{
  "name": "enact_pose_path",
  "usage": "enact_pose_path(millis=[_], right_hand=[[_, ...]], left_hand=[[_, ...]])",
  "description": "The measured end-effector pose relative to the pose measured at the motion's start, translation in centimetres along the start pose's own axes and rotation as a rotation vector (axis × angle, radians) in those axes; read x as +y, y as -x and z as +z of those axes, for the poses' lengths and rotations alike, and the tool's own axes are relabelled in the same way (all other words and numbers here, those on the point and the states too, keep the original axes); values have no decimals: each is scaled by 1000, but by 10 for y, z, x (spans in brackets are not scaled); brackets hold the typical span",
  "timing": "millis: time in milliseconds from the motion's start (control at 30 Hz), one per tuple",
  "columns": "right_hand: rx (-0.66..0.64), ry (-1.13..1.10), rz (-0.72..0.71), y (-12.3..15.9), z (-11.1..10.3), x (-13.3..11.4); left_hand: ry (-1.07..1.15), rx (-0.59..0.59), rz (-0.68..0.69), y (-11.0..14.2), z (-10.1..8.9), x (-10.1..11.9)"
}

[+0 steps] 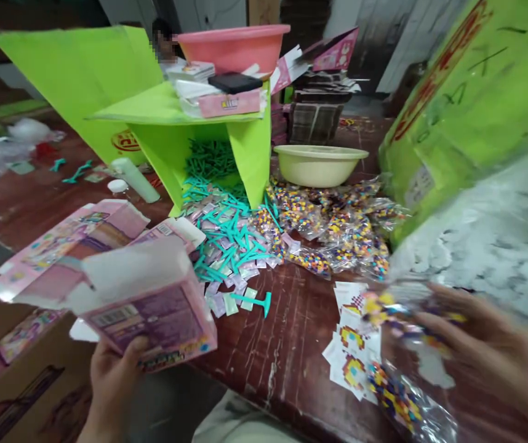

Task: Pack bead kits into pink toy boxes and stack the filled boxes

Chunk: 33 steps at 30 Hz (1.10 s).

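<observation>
My left hand [119,375] grips a pink and purple cardboard box [153,326] at the table's front edge, thumb on its printed face. The box's white flaps stand open. At the right, my right hand [480,338] is closed on a clear bag of colourful beads [393,314], blurred by motion. Below it lies another bag of beads [397,397], beside several white pattern sheets [354,357]. A single turquoise T-shaped tool [257,300] rests on the table in front of a heap of the same tools [231,240] mixed with small square packets [220,301].
Flattened pink boxes [74,246] lie at the left. A green carton [248,160] spills the tools, with a pink basin [234,49] on top. Many bead bags [333,227] lie before a cream basin [322,166]. A tall green box [471,117] borders the right side.
</observation>
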State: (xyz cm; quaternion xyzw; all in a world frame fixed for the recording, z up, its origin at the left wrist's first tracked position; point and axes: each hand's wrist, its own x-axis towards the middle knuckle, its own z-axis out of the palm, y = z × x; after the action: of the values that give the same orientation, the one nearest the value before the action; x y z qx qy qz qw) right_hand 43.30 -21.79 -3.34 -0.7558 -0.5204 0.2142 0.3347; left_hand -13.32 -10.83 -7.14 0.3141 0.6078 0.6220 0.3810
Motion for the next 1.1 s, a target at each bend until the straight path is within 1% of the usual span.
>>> enact_pose_path(millis=[33,67,100,133,167,200,267,300,333,400,467,533,567,633,667,700,733,767,800,833,867,900,933,967,1033,1067,1100], right_hand=[[-235,-92,-77,-12,22,-39],[-460,-142,-197,-26,48,-76],[-659,-146,-314,-40,78,-109],[-821,-85,-415,-54,109,-137],[-931,77,-471,-65,140,-159],[-997,275,-486,-75,168,-176],[-1027,460,-482,-87,215,-195],[-1027,521,-472,-89,231,-200],[-1027,558,-462,-90,243,-202],[-1038,630,-441,-88,256,-202],[-1053,672,-424,-85,254,-200],[-1053,696,-417,-85,239,-198],[-1047,707,-415,-86,226,-197],[-992,687,-423,-91,188,-201],[-931,655,-437,-93,165,-205],[-832,603,-465,-94,140,-212],[-697,545,-504,-93,116,-220],[-535,491,-556,-90,95,-231],[-378,443,-624,-84,78,-242],[-257,414,-704,-76,67,-254],[-179,405,-785,-66,61,-265],[-155,425,-855,-57,60,-275],[-185,476,-902,-48,64,-283],[-259,551,-917,-40,70,-289],[-454,690,-850,-33,81,-292],[-554,707,-795,-32,84,-290],[-640,674,-749,-34,84,-286]], left_hand=[[-29,-28,-51,1,-12,-11],[-48,-56,-104,3,-21,-21],[-63,-92,-153,6,-27,-29],[-74,-124,-183,9,-31,-34],[-88,-156,-192,12,-33,-38],[-104,-184,-186,16,-35,-39],[-145,-234,-155,23,-38,-39],[-164,-246,-133,26,-40,-37],[-177,-250,-109,28,-43,-36],[-180,-264,-70,34,-48,-36],[-161,-299,-43,37,-51,-36],[-147,-354,-22,39,-50,-37],[-147,-385,-9,39,-49,-37],[-164,-434,18,39,-43,-33],[-180,-458,27,40,-38,-31],[-198,-482,27,40,-32,-27],[-216,-505,16,42,-25,-24],[-231,-535,-8,43,-17,-20],[-238,-575,-43,46,-7,-17],[-234,-621,-85,50,4,-14],[-215,-675,-130,54,15,-12],[-183,-729,-175,59,26,-10],[-140,-781,-215,64,37,-9],[-96,-828,-249,69,47,-9],[-27,-895,-287,78,63,-11],[-4,-918,-290,82,69,-14],[12,-941,-286,85,73,-17]])
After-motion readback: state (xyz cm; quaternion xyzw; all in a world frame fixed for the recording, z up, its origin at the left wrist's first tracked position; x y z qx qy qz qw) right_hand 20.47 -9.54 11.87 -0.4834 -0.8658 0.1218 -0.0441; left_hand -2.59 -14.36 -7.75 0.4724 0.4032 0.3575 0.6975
